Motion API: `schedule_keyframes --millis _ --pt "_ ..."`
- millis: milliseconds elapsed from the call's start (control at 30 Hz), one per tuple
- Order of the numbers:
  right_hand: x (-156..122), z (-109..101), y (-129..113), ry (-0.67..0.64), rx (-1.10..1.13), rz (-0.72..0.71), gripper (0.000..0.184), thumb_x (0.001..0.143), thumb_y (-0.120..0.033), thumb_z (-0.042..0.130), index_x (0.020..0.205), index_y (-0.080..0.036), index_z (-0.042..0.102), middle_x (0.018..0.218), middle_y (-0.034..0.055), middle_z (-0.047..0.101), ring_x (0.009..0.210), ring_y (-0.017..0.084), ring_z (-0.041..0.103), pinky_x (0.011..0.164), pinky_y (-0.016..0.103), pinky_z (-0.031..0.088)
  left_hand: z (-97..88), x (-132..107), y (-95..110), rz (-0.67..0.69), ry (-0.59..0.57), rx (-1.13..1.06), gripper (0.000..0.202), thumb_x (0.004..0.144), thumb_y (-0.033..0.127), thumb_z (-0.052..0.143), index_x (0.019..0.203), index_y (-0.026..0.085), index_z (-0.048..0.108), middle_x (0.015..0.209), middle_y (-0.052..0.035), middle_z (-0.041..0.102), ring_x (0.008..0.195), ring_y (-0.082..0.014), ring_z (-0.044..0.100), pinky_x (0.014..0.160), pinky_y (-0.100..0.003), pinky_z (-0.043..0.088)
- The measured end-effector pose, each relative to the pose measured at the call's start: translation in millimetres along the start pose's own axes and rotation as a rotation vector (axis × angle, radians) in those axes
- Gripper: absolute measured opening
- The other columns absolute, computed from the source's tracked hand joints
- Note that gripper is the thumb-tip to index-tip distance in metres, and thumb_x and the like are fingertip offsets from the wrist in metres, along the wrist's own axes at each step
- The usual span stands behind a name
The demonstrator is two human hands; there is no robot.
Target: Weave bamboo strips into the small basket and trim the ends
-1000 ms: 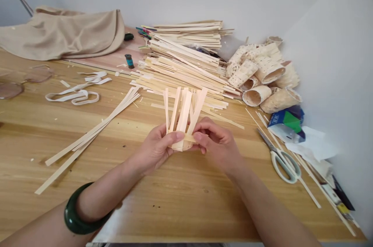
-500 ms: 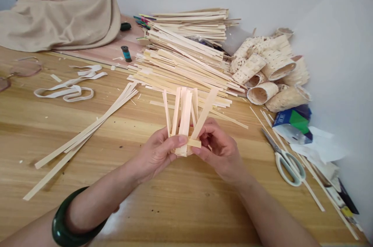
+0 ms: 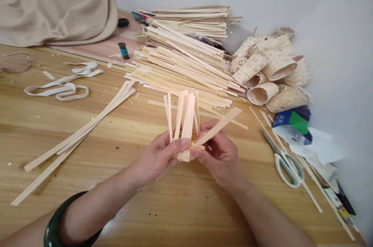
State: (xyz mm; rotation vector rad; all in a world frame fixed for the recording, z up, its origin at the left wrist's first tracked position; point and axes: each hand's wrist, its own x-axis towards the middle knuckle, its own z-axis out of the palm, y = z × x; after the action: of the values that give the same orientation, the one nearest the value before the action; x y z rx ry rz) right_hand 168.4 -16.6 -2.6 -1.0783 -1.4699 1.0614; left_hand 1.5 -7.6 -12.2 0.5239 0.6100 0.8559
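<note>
Above the wooden table, a small basket base woven from pale wood strips (image 3: 186,119) stands with its uprights pointing up. My left hand (image 3: 166,152) is closed around its left side, the thumb pressing a front upright low down. A short crosswise strip end (image 3: 198,146) pokes out to the right of that thumb. My right hand (image 3: 220,152) pinches at this right side, its fingertips beside the crosswise strip. One upright strip (image 3: 223,124) leans far out to the right over the right hand's fingers. The right fingertips are partly hidden.
Scissors (image 3: 288,163) lie at the right near thin strips. Behind are piled wood strips (image 3: 183,60) and several woven tubes (image 3: 264,93). At left are loose strips (image 3: 84,134), white ribbon (image 3: 62,86), a thread spool (image 3: 123,51) and a beige cloth (image 3: 61,16).
The right-hand upright strip has tipped further outward to the right. The crosswise strip end has turned edge-on. Both hands keep hold of the weave, and the view has shifted slightly.
</note>
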Motion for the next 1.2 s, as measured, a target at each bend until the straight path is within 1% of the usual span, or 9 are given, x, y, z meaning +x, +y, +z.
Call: schedule_keyframes --millis 133,267,433,533,633,833,1000,1133,1200 --pt "-2.0 -0.6 1.6 -0.015 0.010 -0.038 0.021 0.085 -0.043 0.079 0.088 -0.025 0.068 0.095 0.0030 0.055 0.071 0.013 0.049 0.055 0.025 0.044 1.3 -0.1 0.4 -0.003 0.002 -0.020 0.032 0.075 0.038 0.090 0.099 0.019 0.081 0.112 -0.0102 0.080 0.109 -0.0290 0.074 0.088 -0.033 0.061" --pt "-4.1 1.1 3.1 0.025 -0.013 -0.020 0.016 0.087 -0.038 0.077 0.086 -0.025 0.068 0.093 0.0023 0.055 0.072 0.014 0.048 0.054 0.024 0.041 0.8 1.4 -2.1 -0.010 0.025 -0.039 0.033 0.074 0.038 0.091 0.099 0.019 0.081 0.111 -0.0104 0.080 0.108 -0.0278 0.074 0.086 -0.031 0.061" --pt "-6.5 4.3 4.5 0.044 -0.023 0.009 0.012 0.088 -0.034 0.076 0.093 -0.025 0.069 0.097 0.0029 0.056 0.077 0.015 0.051 0.057 0.025 0.043 -0.4 2.8 -5.9 -0.003 0.042 -0.062 0.031 0.077 0.038 0.088 0.101 0.019 0.082 0.117 -0.0116 0.079 0.114 -0.0310 0.071 0.089 -0.035 0.062" --pt "-6.5 5.1 3.8 0.049 -0.015 0.029 0.012 0.088 -0.032 0.075 0.086 -0.024 0.067 0.093 0.0017 0.055 0.073 0.013 0.049 0.055 0.025 0.040 -0.6 1.7 -5.6 -0.027 0.028 -0.060 0.033 0.076 0.039 0.089 0.102 0.018 0.082 0.116 -0.0123 0.080 0.114 -0.0319 0.071 0.094 -0.039 0.062" --pt "-7.6 7.0 4.0 0.097 -0.035 0.012 0.016 0.089 -0.031 0.074 0.080 -0.023 0.063 0.088 0.0004 0.054 0.067 0.012 0.047 0.052 0.024 0.039 0.0 0.0 -3.8 -0.063 0.014 -0.049 0.035 0.078 0.038 0.088 0.104 0.016 0.081 0.115 -0.0135 0.080 0.114 -0.0320 0.072 0.096 -0.041 0.061" --pt "-15.1 14.4 8.9 0.181 -0.111 -0.171 0.009 0.089 -0.017 0.071 0.089 -0.024 0.064 0.092 -0.0006 0.056 0.065 0.009 0.046 0.051 0.022 0.040 3.8 -0.7 -1.6 -0.076 0.018 -0.075 0.033 0.080 0.037 0.087 0.103 0.015 0.080 0.113 -0.0128 0.080 0.110 -0.0294 0.073 0.086 -0.035 0.063" --pt "-18.4 15.9 12.4 0.215 -0.230 -0.323 0.016 0.087 -0.010 0.068 0.093 -0.025 0.062 0.092 0.0006 0.054 0.067 0.012 0.048 0.050 0.024 0.041 5.5 -1.8 -1.9 -0.086 -0.025 -0.071 0.033 0.082 0.037 0.085 0.107 0.016 0.079 0.107 -0.0105 0.080 0.105 -0.0245 0.073 0.079 -0.026 0.062" --pt "-16.1 10.7 14.3 0.202 -0.304 -0.527 0.023 0.085 -0.006 0.067 0.098 -0.025 0.062 0.089 0.0020 0.054 0.076 0.016 0.055 0.058 0.028 0.049 5.2 -2.9 -2.2 -0.128 -0.047 -0.063 0.041 0.077 0.041 0.089 0.109 0.017 0.078 0.101 -0.0083 0.080 0.093 -0.0201 0.075 0.078 -0.024 0.061" --pt "-15.1 7.8 16.7 0.177 -0.305 -0.565 0.026 0.086 -0.006 0.065 0.102 -0.026 0.062 0.092 0.0030 0.055 0.080 0.018 0.057 0.061 0.030 0.051 5.3 -2.8 -2.3 -0.132 -0.044 -0.068 0.043 0.075 0.042 0.091 0.107 0.017 0.078 0.099 -0.0077 0.080 0.091 -0.0194 0.075 0.076 -0.023 0.060"
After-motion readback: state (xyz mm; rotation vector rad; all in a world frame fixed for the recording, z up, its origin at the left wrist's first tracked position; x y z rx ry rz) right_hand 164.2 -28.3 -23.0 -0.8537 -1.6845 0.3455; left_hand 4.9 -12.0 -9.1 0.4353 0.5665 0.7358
